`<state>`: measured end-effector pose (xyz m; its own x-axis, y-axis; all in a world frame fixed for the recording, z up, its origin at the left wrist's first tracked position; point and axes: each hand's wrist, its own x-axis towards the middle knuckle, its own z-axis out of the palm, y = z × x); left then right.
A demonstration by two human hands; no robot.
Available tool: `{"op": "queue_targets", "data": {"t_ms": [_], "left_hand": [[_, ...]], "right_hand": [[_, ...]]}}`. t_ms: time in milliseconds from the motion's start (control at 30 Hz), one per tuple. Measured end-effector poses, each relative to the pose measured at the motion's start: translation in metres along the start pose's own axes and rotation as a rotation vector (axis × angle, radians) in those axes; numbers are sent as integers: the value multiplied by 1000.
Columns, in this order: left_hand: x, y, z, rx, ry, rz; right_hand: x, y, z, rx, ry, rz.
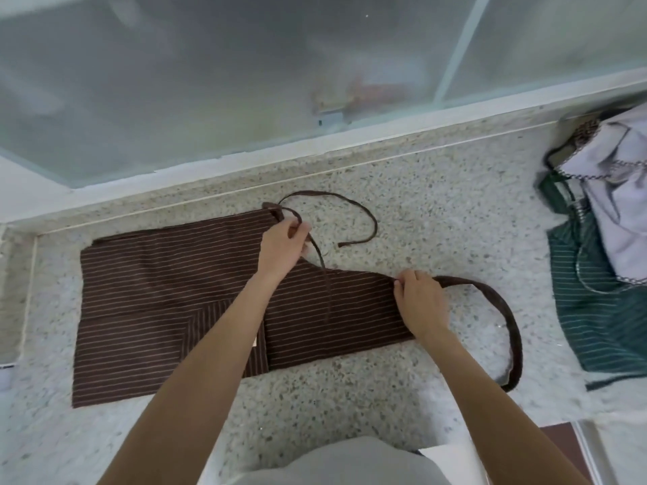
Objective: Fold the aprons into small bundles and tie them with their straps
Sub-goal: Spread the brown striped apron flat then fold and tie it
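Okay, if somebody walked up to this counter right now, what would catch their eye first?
The brown striped apron spread flat across the middle of the speckled counter, with both hands on it: the left hand pinching a thin strap at its far edge, the right hand gripping the bib corner by the wide neck loop. A heap of green and pale aprons waits at right.

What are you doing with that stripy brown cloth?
A person is folding a brown striped apron that lies flat on a speckled counter. The left hand pinches a thin tie strap, and the right hand holds the apron's edge beside the neck loop. It is not bundled or tied yet. More aprons are piled at the right.
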<state>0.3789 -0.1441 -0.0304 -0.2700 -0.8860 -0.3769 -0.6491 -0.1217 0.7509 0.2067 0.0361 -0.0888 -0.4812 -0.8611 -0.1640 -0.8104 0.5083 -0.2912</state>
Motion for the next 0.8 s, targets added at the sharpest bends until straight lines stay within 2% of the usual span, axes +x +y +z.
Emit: {"op": "queue_targets", "data": {"t_ms": [100, 167, 333, 467, 567, 700, 800], "left_hand": [[21, 41, 13, -318, -33, -15], [29, 57, 22, -368, -54, -6], [27, 42, 28, 186, -193, 100], [6, -1, 32, 505, -338, 250], [-3, -29, 34, 649, -414, 334], [-2, -38, 30, 768, -385, 420], [0, -39, 31, 867, -354, 457]], "right_hand": [[6, 6, -1, 1, 26, -55], [9, 8, -2, 12, 37, -92], [10, 9, 1, 12, 0, -85], [6, 4, -8, -9, 30, -67], [3, 5, -17, -3, 11, -44], [6, 12, -24, 21, -134, 71], [6, 19, -24, -48, -163, 83]]}}
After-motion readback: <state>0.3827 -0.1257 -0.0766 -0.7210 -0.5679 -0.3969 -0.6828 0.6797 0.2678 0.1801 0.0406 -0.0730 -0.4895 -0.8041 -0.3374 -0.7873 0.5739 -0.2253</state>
